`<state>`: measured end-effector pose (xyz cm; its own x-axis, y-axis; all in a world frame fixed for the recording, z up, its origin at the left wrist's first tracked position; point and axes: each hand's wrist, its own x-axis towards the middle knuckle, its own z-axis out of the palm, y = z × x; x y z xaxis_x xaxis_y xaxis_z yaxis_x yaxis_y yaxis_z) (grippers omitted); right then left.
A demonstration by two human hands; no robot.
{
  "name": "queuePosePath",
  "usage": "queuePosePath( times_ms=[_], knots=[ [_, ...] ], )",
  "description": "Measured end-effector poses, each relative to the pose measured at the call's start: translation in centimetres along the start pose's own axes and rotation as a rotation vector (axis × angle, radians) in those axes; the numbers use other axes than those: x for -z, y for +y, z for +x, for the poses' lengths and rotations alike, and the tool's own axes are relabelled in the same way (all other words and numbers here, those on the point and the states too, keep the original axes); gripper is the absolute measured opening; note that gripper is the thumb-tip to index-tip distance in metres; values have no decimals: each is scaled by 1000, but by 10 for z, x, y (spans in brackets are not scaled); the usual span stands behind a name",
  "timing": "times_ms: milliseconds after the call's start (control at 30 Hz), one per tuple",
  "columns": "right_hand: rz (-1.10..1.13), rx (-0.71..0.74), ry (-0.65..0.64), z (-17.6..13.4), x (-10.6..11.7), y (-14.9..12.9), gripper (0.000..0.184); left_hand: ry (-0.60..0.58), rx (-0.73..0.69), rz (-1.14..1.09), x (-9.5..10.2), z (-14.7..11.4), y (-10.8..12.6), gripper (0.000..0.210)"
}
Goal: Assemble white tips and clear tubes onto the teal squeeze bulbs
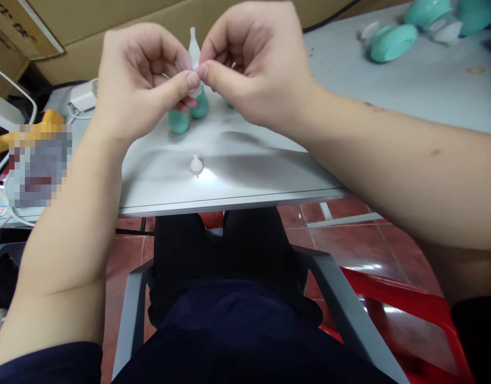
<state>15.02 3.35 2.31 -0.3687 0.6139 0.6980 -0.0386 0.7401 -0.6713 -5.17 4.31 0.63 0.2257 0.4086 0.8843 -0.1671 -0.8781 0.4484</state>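
Note:
My left hand [149, 80] is closed, pinching a small translucent plastic piece [183, 61] between thumb and forefinger. Against it, fingertip to fingertip, my right hand [249, 58] is closed in a pinch too; what lies in it is mostly hidden. Just behind the fingers rises a white tapered nozzle [194, 48], in line with a teal rubber bulb [200, 108] below; the fingers hide where they meet. Another teal bulb [178, 122] stands on the table under my left hand. Nearer the front edge lies a small white funnel-shaped tip [196, 166].
Several teal bulbs with white fittings [393, 44] lie at the table's [389, 101] back right. Cardboard [89, 21] borders the back. At left are a white charger [84, 96], cables and a yellow tool [49, 121]. A red stool [421, 309] stands beside my chair [341, 298].

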Motion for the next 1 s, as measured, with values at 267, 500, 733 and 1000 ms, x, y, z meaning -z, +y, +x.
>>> queuePosePath(
  times_ms=[267, 500, 733, 1000],
  knots=[
    [17, -101, -89, 6, -3, -1, 34, 6, 63, 6, -5, -3, 10, 42],
    [10, -165, -46, 6, 7, -13, 24, -68, 42, 33, -7, 0, 15, 22],
    [1, -242, -68, 7, 5, -16, 28, 3, -25, 51, -11, -3, 0, 46],
    [-76, -200, -156, 3, 6, -17, 30, -39, 45, 88, -13, -3, 12, 36]
  ],
)
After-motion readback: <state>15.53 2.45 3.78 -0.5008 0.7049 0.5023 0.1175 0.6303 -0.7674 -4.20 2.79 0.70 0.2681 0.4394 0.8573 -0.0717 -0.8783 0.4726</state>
